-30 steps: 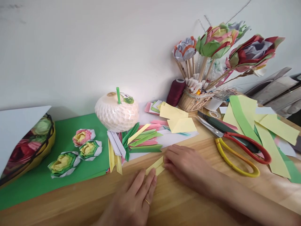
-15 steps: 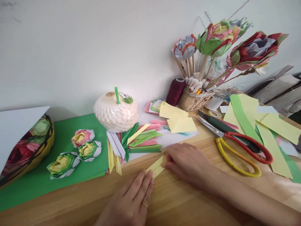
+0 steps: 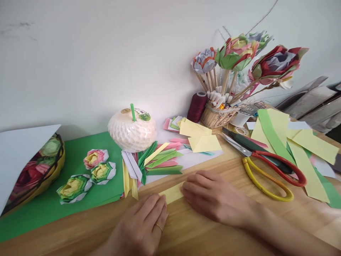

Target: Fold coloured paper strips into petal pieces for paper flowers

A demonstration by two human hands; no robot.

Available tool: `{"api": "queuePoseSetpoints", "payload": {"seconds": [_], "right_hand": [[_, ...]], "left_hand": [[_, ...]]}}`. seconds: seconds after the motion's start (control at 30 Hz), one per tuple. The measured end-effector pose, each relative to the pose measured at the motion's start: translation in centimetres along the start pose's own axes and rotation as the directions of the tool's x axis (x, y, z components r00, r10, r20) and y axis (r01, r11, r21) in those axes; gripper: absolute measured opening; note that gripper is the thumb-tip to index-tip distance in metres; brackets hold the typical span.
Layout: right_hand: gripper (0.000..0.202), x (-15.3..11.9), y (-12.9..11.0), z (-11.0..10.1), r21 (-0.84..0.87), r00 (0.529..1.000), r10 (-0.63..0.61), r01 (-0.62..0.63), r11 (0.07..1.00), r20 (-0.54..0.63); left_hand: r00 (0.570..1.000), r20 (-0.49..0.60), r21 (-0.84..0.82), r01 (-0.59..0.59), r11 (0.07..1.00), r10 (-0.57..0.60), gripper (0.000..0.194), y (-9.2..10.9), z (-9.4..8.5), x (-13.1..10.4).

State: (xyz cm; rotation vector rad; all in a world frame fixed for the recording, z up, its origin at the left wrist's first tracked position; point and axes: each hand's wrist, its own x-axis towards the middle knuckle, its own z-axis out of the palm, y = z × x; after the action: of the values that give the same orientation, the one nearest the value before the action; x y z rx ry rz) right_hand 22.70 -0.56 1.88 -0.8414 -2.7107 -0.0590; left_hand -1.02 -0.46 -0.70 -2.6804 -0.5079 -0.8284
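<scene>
A folded strip of yellow paper [image 3: 173, 193] lies slantwise on the wooden table between my hands. My left hand [image 3: 142, 222], with a ring on one finger, keeps the strip's left end down under close-set fingertips; its thumb is hidden. Bent over the right end are the fingers of my right hand [image 3: 209, 195], slightly blurred, covering that end. Just beyond the strip lies a pile of folded paper pieces [image 3: 165, 156] in green, pink and yellow. To the right of my right hand rest large scissors [image 3: 249, 153] with red and yellow handles.
Three paper flowers [image 3: 102, 172] sit on green sheets [image 3: 77, 142], beside a basket [image 3: 60, 163] partly under white paper. A wrapped coconut [image 3: 131, 131] with a green straw stands behind. A flower-filled holder [image 3: 215, 115], a thread spool [image 3: 197, 106] and paper strips [image 3: 303, 167] occupy the right.
My right hand has moved slightly down and left, its fingers now covering more of the strip's right end. My left hand has shifted a little left. The whole view has tilted slightly.
</scene>
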Motion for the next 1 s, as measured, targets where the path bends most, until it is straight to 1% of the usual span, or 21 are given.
{"api": "queuePoseSetpoints", "payload": {"seconds": [0.1,0.23,0.27,0.33,0.4,0.47,0.57,0.63,0.67,0.73,0.83,0.9,1.0], "right_hand": [[0.037,-0.2,-0.4,0.0,-0.04,0.999,-0.037,0.037,0.999,-0.007],[0.034,-0.3,-0.6,0.5,-0.039,0.999,-0.039,0.037,0.999,-0.036],[0.032,-0.2,-0.5,0.7,-0.03,0.999,-0.012,0.011,0.999,-0.05],[0.027,0.0,-0.5,1.1,0.016,0.993,0.093,-0.093,0.996,-0.073],[0.024,0.3,-0.4,1.4,0.093,0.974,0.216,-0.21,0.973,-0.064],[0.022,0.5,-0.4,1.5,0.154,0.949,0.315,-0.307,0.939,-0.025],[0.018,0.8,-0.4,1.3,0.201,0.906,0.419,-0.421,0.885,0.052],[0.015,0.9,-0.5,1.2,0.201,0.882,0.461,-0.471,0.859,0.097],[0.015,1.0,-0.5,1.2,0.187,0.872,0.476,-0.489,0.852,0.113],[0.013,1.1,-0.6,1.3,0.142,0.858,0.498,-0.512,0.847,0.124],[0.01,1.0,-0.6,1.6,0.107,0.856,0.505,-0.515,0.85,0.111],[0.007,0.8,-0.5,1.8,0.127,0.857,0.506,-0.515,0.848,0.096],[0.008,0.5,-0.1,1.8,0.215,0.876,0.471,-0.482,0.849,0.107]], "left_hand": [[1.0,0.011,0.001,-0.02,1.0,0.02,0.022,-0.4,-0.7,0.7],[1.0,0.017,-0.044,0.011,0.999,-0.011,0.023,-0.7,-0.6,1.2],[0.999,0.024,-0.077,0.036,0.996,-0.035,0.022,-0.7,-0.4,1.2],[0.99,0.057,-0.165,0.138,0.977,-0.13,0.022,-0.8,-0.2,1.2],[0.961,0.126,-0.236,0.27,0.933,-0.246,0.026,-1.0,-0.1,1.2],[0.918,0.199,-0.253,0.386,0.887,-0.343,0.028,-1.1,-0.2,1.3],[0.861,0.262,-0.238,0.496,0.835,-0.437,0.029,-1.1,-0.2,1.5],[0.832,0.291,-0.219,0.539,0.813,-0.472,0.028,-1.1,-0.1,1.5],[0.823,0.3,-0.207,0.55,0.809,-0.482,0.028,-1.0,-0.1,1.6],[0.819,0.303,-0.172,0.55,0.818,-0.487,0.026,-1.0,0.0,1.6],[0.836,0.295,-0.096,0.508,0.856,-0.463,0.023,-0.9,0.2,1.7],[0.845,0.303,-0.045,0.475,0.879,-0.441,0.021,-0.9,0.2,1.8],[0.837,0.31,0.01,0.471,0.882,-0.45,0.014,-1.0,0.3,1.8]]}}
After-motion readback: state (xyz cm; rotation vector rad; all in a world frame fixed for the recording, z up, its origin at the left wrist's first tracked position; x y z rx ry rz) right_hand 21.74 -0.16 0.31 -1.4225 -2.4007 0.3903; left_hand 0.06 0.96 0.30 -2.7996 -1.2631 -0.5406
